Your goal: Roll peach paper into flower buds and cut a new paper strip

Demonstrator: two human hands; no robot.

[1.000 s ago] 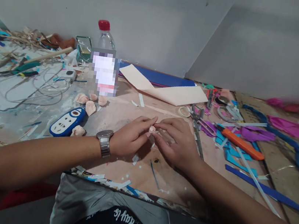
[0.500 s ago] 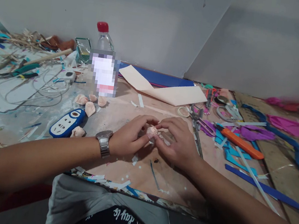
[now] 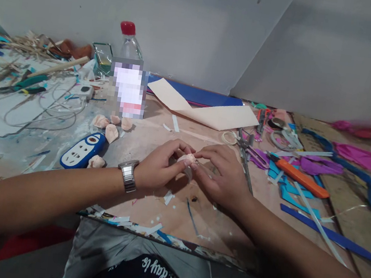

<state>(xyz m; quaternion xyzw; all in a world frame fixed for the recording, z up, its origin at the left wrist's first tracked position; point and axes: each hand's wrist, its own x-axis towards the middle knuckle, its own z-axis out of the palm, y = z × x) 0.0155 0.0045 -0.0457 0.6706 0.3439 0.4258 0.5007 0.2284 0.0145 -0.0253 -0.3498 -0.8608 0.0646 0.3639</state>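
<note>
Over the middle of the table, a small pale pink paper flower (image 3: 188, 159) is pinched between my two hands. My left hand (image 3: 161, 165) has its thumb and fingers closed on its left side, and a metal-banded watch (image 3: 128, 174) is on that wrist. From the right, my right hand (image 3: 227, 174) presses thumb and fingertips against the flower too. The fingers partly cover it. Several similar crumpled pink pieces (image 3: 112, 134) lie on the table to the left, one of them beside a blue and white power socket (image 3: 82, 150).
Behind the hands stand a red-capped bottle (image 3: 128, 29) and a folded cream paper strip (image 3: 221, 118). To the right are scissors (image 3: 252, 152), an orange cutter (image 3: 301, 176) and colored scraps. Pliers (image 3: 23, 88), a white cable and sticks lie left. The table's front edge (image 3: 158, 236) runs before me.
My fingers have shifted slightly around the flower, which is turned so a pale lower part shows beneath my left thumb. Both hands still hold it in nearly the same place.
</note>
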